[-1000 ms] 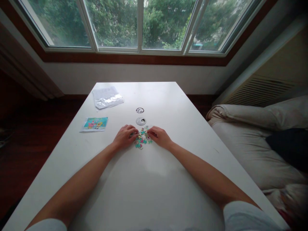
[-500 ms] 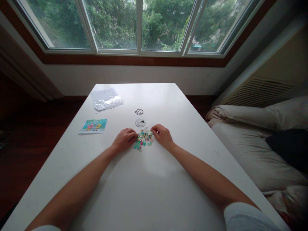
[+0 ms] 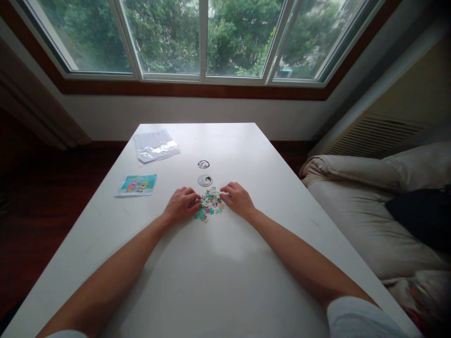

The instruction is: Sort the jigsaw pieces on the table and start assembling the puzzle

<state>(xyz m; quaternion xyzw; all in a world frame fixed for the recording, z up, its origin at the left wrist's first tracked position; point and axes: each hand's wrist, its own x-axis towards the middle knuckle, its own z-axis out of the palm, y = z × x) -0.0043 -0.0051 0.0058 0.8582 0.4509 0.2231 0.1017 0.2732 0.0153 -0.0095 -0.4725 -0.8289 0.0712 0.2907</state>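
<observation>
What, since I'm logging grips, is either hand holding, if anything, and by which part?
It cannot be told: the left hand and right hand are at opposite edges of the puzzle pieces, but whether fingers pinch one is too small to see.

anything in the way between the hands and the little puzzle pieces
Nothing visible stands between them: the left hand is at the left edge of the puzzle pieces and the right hand at their right edge. The two round items lie just beyond the pile, toward the window, outside both gaps.
</observation>
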